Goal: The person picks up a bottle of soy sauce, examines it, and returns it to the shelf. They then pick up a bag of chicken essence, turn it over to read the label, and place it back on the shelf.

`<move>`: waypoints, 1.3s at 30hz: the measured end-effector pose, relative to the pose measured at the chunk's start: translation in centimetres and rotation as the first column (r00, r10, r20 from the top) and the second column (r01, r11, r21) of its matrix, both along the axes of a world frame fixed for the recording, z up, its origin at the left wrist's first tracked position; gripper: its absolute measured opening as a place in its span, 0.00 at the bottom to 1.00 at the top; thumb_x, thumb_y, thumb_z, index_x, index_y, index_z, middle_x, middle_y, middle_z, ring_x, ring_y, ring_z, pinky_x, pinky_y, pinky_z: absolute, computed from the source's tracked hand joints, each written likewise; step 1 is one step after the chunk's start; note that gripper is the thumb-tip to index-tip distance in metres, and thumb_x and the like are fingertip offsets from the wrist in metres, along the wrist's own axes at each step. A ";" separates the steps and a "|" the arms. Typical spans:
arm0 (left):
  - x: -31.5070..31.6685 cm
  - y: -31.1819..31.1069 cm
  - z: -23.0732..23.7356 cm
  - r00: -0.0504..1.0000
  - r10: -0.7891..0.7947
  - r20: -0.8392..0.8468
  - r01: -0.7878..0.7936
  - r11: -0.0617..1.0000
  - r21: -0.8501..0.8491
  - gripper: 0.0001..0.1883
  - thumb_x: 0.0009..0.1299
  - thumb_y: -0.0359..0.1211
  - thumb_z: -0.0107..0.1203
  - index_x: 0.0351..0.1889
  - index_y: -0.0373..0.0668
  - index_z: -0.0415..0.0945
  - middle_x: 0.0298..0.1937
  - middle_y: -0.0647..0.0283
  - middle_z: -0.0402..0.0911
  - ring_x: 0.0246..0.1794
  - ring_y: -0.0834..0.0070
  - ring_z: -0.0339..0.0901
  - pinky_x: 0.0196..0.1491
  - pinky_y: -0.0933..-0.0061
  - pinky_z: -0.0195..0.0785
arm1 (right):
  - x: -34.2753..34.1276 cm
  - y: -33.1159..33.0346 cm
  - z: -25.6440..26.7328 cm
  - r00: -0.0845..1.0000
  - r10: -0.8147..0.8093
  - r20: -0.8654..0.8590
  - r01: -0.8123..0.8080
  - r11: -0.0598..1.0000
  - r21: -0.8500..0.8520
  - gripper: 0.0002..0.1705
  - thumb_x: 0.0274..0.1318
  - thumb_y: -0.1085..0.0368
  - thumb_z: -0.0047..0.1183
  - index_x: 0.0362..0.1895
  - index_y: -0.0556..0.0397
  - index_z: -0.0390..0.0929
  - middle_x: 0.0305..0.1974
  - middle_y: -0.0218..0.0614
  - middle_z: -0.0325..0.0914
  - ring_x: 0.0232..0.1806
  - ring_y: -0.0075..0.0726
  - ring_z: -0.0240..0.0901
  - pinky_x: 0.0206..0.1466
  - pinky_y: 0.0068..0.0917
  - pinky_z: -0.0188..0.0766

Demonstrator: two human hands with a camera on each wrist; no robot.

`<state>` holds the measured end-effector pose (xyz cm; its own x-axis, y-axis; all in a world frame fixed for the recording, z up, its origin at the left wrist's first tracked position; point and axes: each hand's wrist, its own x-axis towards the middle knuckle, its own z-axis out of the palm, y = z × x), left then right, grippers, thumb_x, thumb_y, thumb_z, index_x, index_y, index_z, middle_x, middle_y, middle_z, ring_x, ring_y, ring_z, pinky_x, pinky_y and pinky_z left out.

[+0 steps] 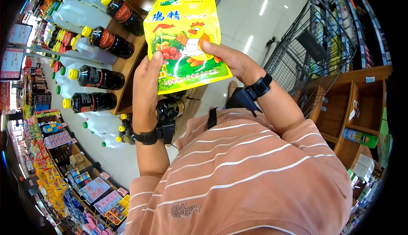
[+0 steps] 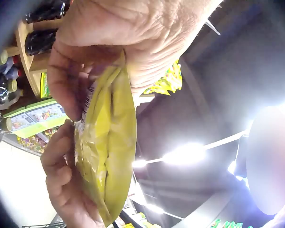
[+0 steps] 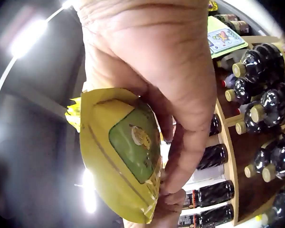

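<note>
A yellow and green bag of chicken bouillon [image 1: 176,31], printed with a cartoon chicken and vegetables, faces up in front of the person's chest. The left hand [image 1: 145,84] grips its lower left edge, thumb on the printed front. On the opposite side the right hand [image 1: 233,60] holds the bag, its thumb over the chicken picture. Seen edge-on in the left wrist view, the bag [image 2: 116,137] bulges, with fingers curled behind it. The right wrist view shows the bag's sealed side [image 3: 99,156] and the fingers [image 3: 187,147] behind.
Dark sauce bottles [image 1: 100,77] with yellow caps lie along a wooden shelf [image 1: 135,73] at left, beside large clear jugs [image 1: 80,11]. A wire shopping cart [image 1: 297,52] stands right, near wooden cubbies [image 1: 335,111] with a green can [image 1: 360,138]. Packaged goods [image 1: 51,184] fill the lower left.
</note>
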<state>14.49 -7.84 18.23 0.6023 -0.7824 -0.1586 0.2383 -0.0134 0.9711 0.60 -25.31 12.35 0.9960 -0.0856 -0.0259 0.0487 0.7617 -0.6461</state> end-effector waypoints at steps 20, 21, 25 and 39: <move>0.8 0.4 -1.3 0.989 0.007 0.148 -0.020 0.996 0.089 0.17 0.80 0.43 0.51 0.46 0.37 0.76 0.40 0.68 0.80 0.37 0.86 0.73 0.42 0.80 0.68 | 0.2 0.0 -1.4 0.998 -0.069 0.013 0.070 0.995 -0.066 0.36 0.57 0.61 0.68 0.67 0.58 0.68 0.59 0.42 0.78 0.58 0.36 0.78 0.63 0.35 0.76; 0.9 0.5 -1.4 0.990 -0.006 0.138 -0.006 0.996 0.090 0.17 0.80 0.43 0.51 0.47 0.36 0.76 0.41 0.67 0.81 0.38 0.85 0.75 0.43 0.79 0.69 | 0.1 0.0 -1.2 0.997 -0.078 0.012 0.079 0.993 -0.085 0.36 0.57 0.61 0.68 0.67 0.58 0.69 0.59 0.42 0.78 0.57 0.36 0.78 0.63 0.35 0.76; -0.4 0.3 0.1 0.996 0.004 0.084 -0.008 0.998 0.055 0.17 0.80 0.41 0.51 0.53 0.35 0.74 0.47 0.62 0.83 0.44 0.81 0.80 0.48 0.77 0.73 | 0.1 0.3 -0.8 0.996 -0.088 -0.002 0.087 0.987 -0.135 0.37 0.55 0.61 0.70 0.66 0.58 0.69 0.60 0.40 0.78 0.57 0.34 0.78 0.63 0.34 0.75; 0.0 0.8 -0.5 0.994 -0.012 0.108 0.009 1.000 0.022 0.19 0.81 0.41 0.50 0.58 0.34 0.73 0.52 0.60 0.83 0.48 0.79 0.80 0.53 0.74 0.73 | 0.0 0.8 -0.4 0.991 -0.134 -0.015 0.128 0.972 -0.197 0.36 0.53 0.64 0.70 0.66 0.57 0.71 0.60 0.40 0.79 0.58 0.33 0.78 0.64 0.33 0.74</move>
